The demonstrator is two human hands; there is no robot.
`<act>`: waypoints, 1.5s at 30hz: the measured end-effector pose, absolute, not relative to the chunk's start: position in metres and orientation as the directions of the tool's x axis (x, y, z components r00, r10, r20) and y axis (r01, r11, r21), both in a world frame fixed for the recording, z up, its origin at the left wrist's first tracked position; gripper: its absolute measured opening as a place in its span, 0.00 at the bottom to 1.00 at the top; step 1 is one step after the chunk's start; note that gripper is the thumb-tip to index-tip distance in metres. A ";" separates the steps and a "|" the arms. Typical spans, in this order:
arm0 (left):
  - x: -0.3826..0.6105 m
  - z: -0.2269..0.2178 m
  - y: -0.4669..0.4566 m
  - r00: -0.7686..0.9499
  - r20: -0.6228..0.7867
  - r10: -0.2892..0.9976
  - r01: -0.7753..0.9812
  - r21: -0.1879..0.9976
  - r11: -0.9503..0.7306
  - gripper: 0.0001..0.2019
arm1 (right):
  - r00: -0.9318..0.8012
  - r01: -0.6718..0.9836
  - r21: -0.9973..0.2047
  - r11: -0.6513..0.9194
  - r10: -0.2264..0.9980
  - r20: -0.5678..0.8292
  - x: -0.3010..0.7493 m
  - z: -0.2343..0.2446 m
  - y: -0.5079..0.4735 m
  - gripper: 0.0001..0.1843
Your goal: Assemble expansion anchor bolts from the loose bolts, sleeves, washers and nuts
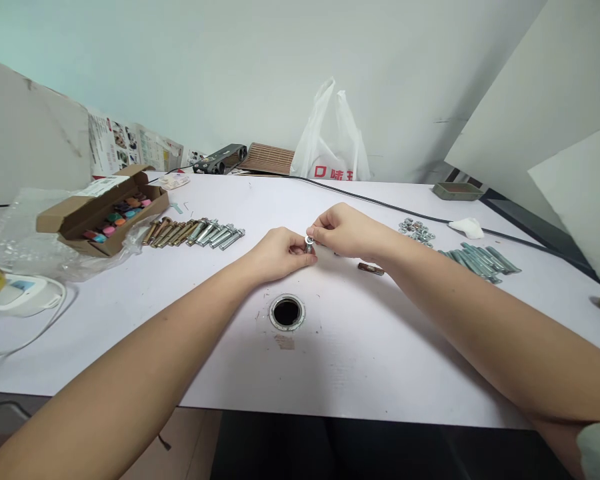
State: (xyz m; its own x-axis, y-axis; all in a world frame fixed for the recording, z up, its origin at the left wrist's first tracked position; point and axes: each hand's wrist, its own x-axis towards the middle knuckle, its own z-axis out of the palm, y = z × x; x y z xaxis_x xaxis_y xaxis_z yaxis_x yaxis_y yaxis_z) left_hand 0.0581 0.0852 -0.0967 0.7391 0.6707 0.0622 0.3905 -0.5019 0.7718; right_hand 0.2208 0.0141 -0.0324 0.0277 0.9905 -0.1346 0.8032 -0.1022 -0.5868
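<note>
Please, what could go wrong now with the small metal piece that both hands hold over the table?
1. The small silver fastener is pinched only by fingertips of the left hand and right hand; if it slips, it may roll into the open hole in the table near them.
2. The loose nuts lie close beside the right forearm; a careless sweep might scatter them.

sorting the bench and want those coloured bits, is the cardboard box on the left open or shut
Open: the cardboard box has its lid flap folded back, and coloured pieces show inside.
</note>
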 end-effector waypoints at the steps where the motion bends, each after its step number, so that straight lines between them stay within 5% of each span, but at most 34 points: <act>1: 0.058 -0.098 0.086 0.749 0.063 0.660 0.386 0.767 -0.512 0.15 | 0.051 0.796 -0.584 -0.156 0.980 -0.193 0.222 -0.030 0.014 0.16; 8: 0.055 -0.101 0.089 0.767 0.076 0.638 0.367 0.764 -0.532 0.15 | 0.093 0.708 -0.646 -0.285 0.945 -0.315 0.221 -0.023 0.011 0.12; 16: 0.056 -0.097 0.087 0.739 0.063 0.670 0.394 0.767 -0.507 0.18 | -0.037 0.695 -0.719 0.001 0.999 -0.035 0.222 -0.037 0.015 0.10; 21: 0.056 -0.098 0.088 0.730 0.056 0.682 0.405 0.768 -0.497 0.19 | -0.077 0.696 -0.718 0.029 0.996 -0.035 0.224 -0.046 0.020 0.14; 27: 0.054 -0.095 0.088 0.741 -0.008 0.672 0.406 0.802 -0.438 0.16 | 0.117 0.852 -0.518 -0.079 0.992 0.041 0.265 -0.020 0.018 0.20; 33: 0.057 -0.097 0.087 0.714 -0.013 0.700 0.426 0.801 -0.419 0.16 | 0.559 0.820 -0.191 -0.540 0.827 0.058 0.362 -0.038 0.004 0.09; 40: 0.064 -0.100 0.088 0.708 0.038 0.705 0.445 0.751 -0.488 0.15 | 0.568 0.789 -0.287 -0.544 0.823 0.003 0.392 -0.082 -0.009 0.15; 45: 0.062 -0.100 0.088 0.716 0.027 0.697 0.451 0.745 -0.491 0.16 | 0.583 0.800 -0.194 -0.568 0.812 0.027 0.389 -0.083 -0.001 0.19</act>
